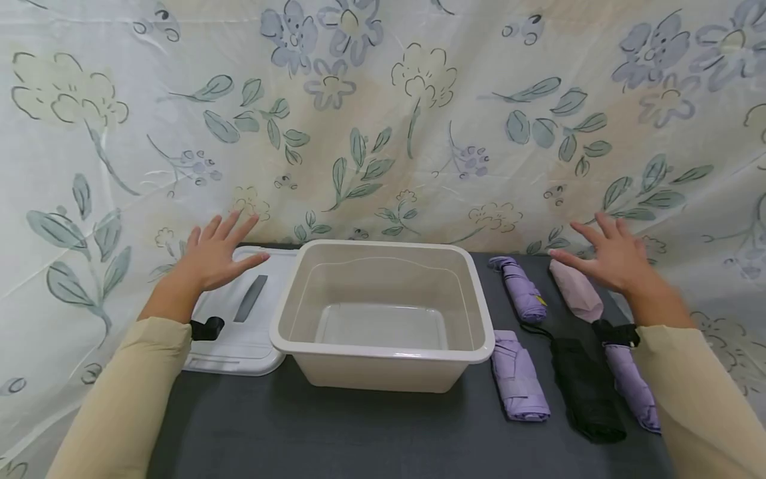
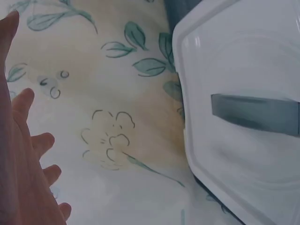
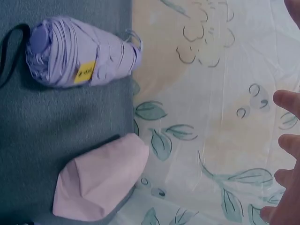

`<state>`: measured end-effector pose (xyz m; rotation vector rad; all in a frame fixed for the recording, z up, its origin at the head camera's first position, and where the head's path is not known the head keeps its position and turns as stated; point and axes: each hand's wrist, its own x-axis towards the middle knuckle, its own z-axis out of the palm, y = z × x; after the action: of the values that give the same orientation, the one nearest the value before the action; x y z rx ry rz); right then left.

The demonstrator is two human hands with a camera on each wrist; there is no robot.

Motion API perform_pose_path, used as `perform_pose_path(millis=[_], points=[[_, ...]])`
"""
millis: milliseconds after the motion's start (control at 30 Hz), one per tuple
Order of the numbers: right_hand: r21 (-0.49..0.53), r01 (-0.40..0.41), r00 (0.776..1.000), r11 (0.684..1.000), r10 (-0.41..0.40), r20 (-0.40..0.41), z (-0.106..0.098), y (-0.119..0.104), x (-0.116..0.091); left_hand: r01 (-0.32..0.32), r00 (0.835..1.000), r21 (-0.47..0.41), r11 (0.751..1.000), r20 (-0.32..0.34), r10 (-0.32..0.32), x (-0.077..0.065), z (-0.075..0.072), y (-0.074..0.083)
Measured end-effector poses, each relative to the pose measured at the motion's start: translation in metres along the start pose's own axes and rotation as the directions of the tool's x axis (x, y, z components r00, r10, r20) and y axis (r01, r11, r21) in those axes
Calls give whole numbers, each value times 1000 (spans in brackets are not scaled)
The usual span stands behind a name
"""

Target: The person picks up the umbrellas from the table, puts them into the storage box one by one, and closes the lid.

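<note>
Both arms reach forward in pale sleeves, one to each side, and the left hand (image 1: 218,256) is raised over the far left part of the white lid (image 1: 239,344), fingers spread wide, thumb angled in toward the middle. The right hand (image 1: 613,256) mirrors it beyond the pink pouch (image 1: 576,291), its fingers fanned apart too, and neither one holds a thing. From where I stand, the beige tub (image 1: 383,374) sits between them, mouth up, with the table (image 1: 335,439) running dark grey in front of it. The far edge is tight: the flowered cloth (image 1: 419,133) rises right behind the tub's back rim, and both hands show against it. The lid lies flat at the tub's left, its inner edge close against the rim (a grey strip marks its top). The right side is the crowded one: a lilac rolled umbrella (image 1: 522,289) lies near the tub's corner, the pouch just beyond it, a folded lilac bundle (image 1: 519,378) nearer the person, then a black bundle (image 1: 586,392), and another lilac roll (image 1: 636,389) partly hidden by the right sleeve. All of these stand between the tub and the right arm.
</note>
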<state>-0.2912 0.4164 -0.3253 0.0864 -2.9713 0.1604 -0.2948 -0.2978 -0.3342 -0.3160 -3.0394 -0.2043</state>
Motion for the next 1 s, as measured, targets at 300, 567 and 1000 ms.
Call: perform_pose_path(millis=[300, 567, 1000], points=[[57, 70, 997, 996, -67, -44, 7, -17, -12, -45, 997, -50, 998, -71, 41, -10, 4, 11], [220, 114, 991, 969, -96, -93, 21, -35, -30, -143, 973, -120, 982, -200, 117, -21, 18, 23], [401, 178, 983, 898, -150, -102, 43, -67, -62, -208, 967, -336, 919, -214, 141, -45, 42, 52]])
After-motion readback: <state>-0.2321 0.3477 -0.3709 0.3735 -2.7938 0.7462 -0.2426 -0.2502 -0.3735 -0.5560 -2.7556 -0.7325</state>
